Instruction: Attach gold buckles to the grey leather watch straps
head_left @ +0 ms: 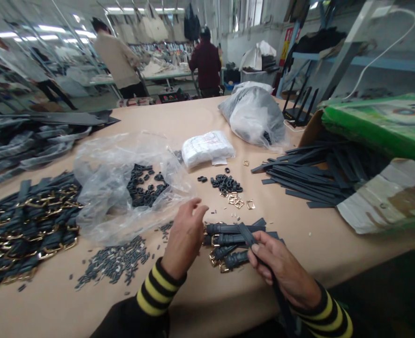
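Here we logged our right hand (284, 267) pinching a dark strap (246, 233) above the buckled straps (228, 244) at the table (200, 117) edge, left hand (184, 239) open and empty beside them, risk: a loose pinch could drop it.

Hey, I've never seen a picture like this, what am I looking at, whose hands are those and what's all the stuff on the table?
This is one view from a camera worn on a person's head, looking down at their own hands. The right hand pinches a dark strap; the left hand hovers open above a few straps with gold buckles. On the tan table lie loose gold buckles, black loops, a clear bag, small grey bits, a pile of buckled straps and plain strips. Other people work in the background.
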The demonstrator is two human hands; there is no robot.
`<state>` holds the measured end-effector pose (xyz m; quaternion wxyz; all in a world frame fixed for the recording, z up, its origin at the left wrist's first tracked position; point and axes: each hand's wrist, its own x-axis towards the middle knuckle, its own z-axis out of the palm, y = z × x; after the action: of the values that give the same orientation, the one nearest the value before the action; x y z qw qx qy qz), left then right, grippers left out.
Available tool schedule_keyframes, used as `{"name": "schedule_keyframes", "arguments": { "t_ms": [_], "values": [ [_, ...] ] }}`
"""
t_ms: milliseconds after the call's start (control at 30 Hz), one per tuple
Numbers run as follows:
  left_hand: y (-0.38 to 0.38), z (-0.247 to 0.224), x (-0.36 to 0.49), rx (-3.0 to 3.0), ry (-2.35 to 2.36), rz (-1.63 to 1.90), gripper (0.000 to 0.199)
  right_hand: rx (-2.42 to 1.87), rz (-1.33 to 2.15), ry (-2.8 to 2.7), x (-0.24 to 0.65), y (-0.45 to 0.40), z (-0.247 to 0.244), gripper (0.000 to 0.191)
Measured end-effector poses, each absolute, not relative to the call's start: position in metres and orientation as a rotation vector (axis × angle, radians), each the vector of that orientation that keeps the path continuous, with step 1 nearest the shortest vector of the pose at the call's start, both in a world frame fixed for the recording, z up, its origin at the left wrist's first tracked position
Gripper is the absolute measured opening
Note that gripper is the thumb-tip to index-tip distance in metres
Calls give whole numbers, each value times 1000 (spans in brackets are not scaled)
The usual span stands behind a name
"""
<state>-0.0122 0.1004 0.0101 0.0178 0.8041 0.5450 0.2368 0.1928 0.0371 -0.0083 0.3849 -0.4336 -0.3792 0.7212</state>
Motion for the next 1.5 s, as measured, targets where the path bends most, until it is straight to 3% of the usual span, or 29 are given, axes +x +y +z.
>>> {"name": "schedule_keyframes", "arguments": {
  "t_ms": [167,433,600,733,833,1133,1500],
  "values": [
    [165,-6,17,2681,1370,443,18,-1077,1876,-936,197,42,-10,20],
    [208,-23,21,2557,1309,497,12,-1079,1862,-957,202,46,-16,26],
    [173,4,18,2269,1363,670,10,-1181,1675,-1196,203,47,-3,27],
    [116,17,10,1294,1092,798,16,-1279,1407,-1456,197,42,11,25],
    [81,14,5,1006,1004,846,16,-1321,1264,-1599,188,37,17,24],
    [43,25,8,1209,1088,918,14,-1386,1054,-1921,186,23,25,20],
    [27,33,13,1428,1133,896,9,-1355,1076,-1960,198,14,37,22]
  ]
}}
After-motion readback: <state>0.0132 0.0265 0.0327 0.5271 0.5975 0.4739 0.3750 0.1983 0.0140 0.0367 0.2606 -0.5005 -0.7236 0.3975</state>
